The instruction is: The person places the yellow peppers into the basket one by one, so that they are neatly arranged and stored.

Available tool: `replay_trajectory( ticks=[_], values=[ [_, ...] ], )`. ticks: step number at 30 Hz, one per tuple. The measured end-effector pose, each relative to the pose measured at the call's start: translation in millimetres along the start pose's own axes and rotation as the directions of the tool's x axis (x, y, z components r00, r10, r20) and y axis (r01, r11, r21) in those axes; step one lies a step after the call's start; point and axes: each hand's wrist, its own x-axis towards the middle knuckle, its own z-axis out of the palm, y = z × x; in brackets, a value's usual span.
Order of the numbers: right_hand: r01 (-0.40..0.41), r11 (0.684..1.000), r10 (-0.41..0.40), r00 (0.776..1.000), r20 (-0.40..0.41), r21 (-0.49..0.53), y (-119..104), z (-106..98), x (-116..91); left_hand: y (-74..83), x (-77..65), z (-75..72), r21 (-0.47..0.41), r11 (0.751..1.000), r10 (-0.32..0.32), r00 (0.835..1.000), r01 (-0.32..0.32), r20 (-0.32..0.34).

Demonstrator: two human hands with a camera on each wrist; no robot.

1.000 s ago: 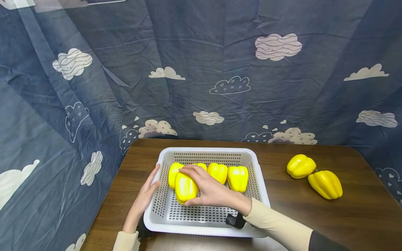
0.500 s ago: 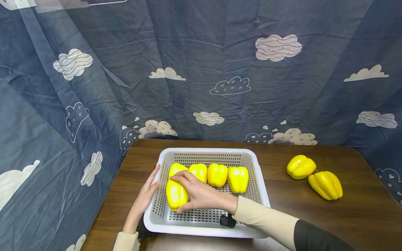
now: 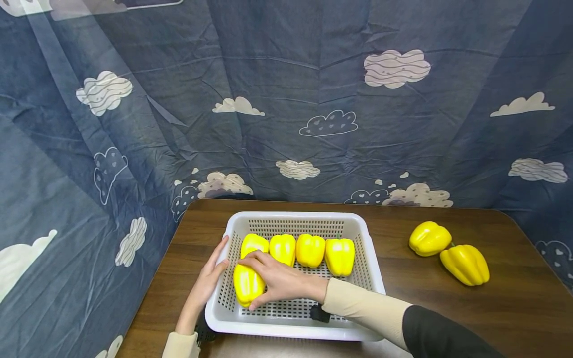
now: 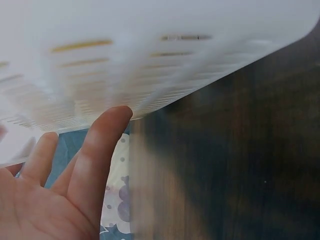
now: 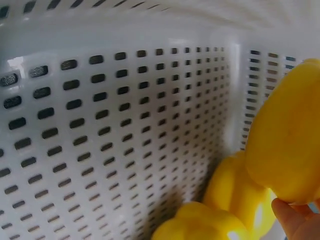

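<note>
In the head view, my right hand [image 3: 284, 282] grips a yellow bell pepper [image 3: 247, 287] with fingers and thumb, near the left side inside a white perforated plastic basket [image 3: 286, 328]. The right wrist view shows this bell pepper [image 5: 287, 135] with fingertips at its lower end; whether it touches the floor I cannot tell. Several yellow bell peppers [image 3: 310, 250] line the basket's back wall, the leftmost partly covered by my right hand. My left hand [image 3: 207, 279] rests on the basket's left rim, fingers extended. In the left wrist view these fingers [image 4: 95, 160] lie along the outer wall.
Two more yellow bell peppers [image 3: 429, 238] lie touching on the brown wooden table [image 3: 394, 278], right of the basket. A dark blue cloth [image 3: 268, 124] with cloud prints hangs behind and to the left of the table.
My right hand has carried the held bell pepper left and toward the front, uncovering a back-row bell pepper. My left hand and the basket have stayed in place.
</note>
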Motion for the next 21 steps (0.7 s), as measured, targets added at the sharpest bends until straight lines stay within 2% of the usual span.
replay_trajectory(
  ticks=[5,10,21],
  values=[
    [0.004,1.0,-0.004,1.0,0.027,-0.031,4,10,2,0.2,-0.3,0.3,-0.013,1.0,0.005,1.0,-0.005,0.005],
    [0.031,0.995,-0.029,0.999,0.021,-0.091,5,18,1,0.4,0.0,1.0,-0.022,1.0,0.014,1.0,-0.013,0.01],
    [0.036,0.996,-0.031,0.998,0.05,-0.087,4,22,2,-0.1,0.4,0.6,-0.036,0.999,0.01,1.0,-0.01,0.011]
  ],
)
